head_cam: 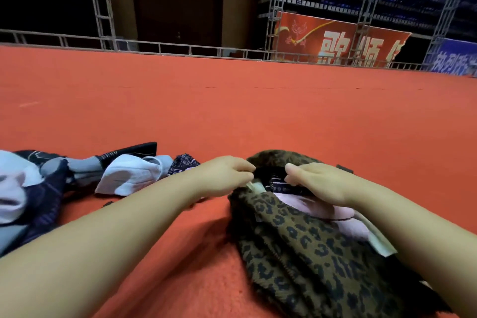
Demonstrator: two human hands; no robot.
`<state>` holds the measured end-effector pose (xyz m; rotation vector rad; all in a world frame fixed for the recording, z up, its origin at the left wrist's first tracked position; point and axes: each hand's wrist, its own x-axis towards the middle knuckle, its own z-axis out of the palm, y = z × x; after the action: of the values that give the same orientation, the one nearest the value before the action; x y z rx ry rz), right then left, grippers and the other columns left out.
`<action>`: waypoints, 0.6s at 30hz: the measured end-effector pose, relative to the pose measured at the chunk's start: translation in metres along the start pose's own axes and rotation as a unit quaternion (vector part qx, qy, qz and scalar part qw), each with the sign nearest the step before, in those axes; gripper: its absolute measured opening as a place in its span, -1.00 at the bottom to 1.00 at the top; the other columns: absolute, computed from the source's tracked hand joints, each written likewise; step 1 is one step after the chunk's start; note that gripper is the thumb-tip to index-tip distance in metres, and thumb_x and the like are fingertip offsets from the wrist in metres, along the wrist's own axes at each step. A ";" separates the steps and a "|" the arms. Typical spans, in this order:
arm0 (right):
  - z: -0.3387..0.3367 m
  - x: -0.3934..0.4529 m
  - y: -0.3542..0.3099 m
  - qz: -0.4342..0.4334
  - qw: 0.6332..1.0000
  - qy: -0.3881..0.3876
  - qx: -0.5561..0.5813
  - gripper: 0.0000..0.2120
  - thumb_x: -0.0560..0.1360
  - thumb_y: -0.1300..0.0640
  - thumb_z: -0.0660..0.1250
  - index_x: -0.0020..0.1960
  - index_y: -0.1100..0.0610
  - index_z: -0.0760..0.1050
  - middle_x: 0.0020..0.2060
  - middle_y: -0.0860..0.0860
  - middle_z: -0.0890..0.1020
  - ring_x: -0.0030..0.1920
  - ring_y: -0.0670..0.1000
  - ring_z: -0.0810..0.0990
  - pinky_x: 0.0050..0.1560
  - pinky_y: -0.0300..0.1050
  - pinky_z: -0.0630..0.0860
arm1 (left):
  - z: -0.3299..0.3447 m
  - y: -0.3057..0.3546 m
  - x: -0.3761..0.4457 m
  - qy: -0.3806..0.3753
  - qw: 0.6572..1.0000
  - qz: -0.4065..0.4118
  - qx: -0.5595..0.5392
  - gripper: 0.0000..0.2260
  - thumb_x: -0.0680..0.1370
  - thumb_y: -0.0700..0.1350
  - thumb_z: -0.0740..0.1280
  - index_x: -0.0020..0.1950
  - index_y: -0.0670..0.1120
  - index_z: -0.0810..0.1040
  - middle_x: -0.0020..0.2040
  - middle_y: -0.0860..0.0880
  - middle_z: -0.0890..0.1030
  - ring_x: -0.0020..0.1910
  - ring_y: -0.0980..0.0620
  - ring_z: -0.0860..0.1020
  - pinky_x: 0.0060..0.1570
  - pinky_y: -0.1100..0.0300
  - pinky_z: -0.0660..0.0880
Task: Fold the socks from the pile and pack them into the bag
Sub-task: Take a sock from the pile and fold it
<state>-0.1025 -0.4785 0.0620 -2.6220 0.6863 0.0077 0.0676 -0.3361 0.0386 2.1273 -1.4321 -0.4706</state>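
— Nearest of all, what do you see?

— Two bare forearms reaching forward over the red carpeted floor (232, 111), and under the right one a leopard-print bag (309, 253) lying on that floor with its mouth turned away from the camera.

— And the hands?

— Both are at the bag's opening. The left hand (224, 175) has its fingers curled, pinching the near-left rim of the mouth. The right hand (322, 183) is curled too, fingers tucked down over a dark patterned sock (280, 184) that sits inside the opening; it grips that sock.

— Anything else in the bag?

— A pale pink piece (330, 210) shows at the opening just beneath the right wrist, touching the dark sock. I cannot tell how many items lie under it.

— Where are the other socks?

— A loose sock pile (51, 183) lies on the floor toward the left edge: white, grey, dark navy and purple-patterned ones, overlapping. A white sock (129, 175) lies closest to the left forearm, apart from the bag.

— Behind all that?

— Metal railing (180, 48), a dark door (178, 2), and a red banner (335, 41) at the far right.
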 end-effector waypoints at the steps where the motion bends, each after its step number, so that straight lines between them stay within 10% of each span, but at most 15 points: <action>1: 0.001 -0.003 -0.010 -0.021 1.000 0.022 -0.003 -0.42 0.58 -0.21 -0.04 0.09 0.21 0.54 0.09 0.08 0.62 0.13 0.08 0.54 0.22 0.02 0.41 | -0.003 -0.008 -0.014 -0.009 1.000 0.004 -0.010 -0.76 0.58 -0.05 0.23 0.23 0.07 0.53 0.12 0.16 0.53 0.20 0.19 0.46 0.26 0.26 0.32; 8: 0.047 0.004 -0.101 -0.113 0.991 0.047 0.057 -0.75 0.50 -0.10 0.27 -0.17 0.06 0.56 -0.22 0.04 0.65 -0.22 0.01 0.58 -0.05 0.01 0.51 | -0.014 -0.069 -0.112 -0.017 0.995 -0.021 -0.092 -0.84 0.44 0.12 0.31 -0.01 0.22 0.58 0.06 0.26 0.61 0.13 0.25 0.52 0.26 0.26 0.39; 18: 0.188 0.034 -0.182 -0.133 0.959 0.016 0.249 -0.94 0.49 0.07 0.36 -0.05 0.00 0.52 -0.09 -0.03 0.61 -0.16 -0.13 0.51 0.07 -0.05 0.50 | -0.019 -0.155 -0.215 0.227 0.904 -0.152 -0.328 -0.91 0.57 -0.15 0.28 -0.07 -0.02 0.57 -0.23 0.08 0.66 -0.24 0.16 0.52 -0.26 0.34 0.39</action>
<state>0.0312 -0.2749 -0.0388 -2.2039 0.2868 -0.2555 0.1121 -0.0858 -0.0405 1.7337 -0.5643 -0.4487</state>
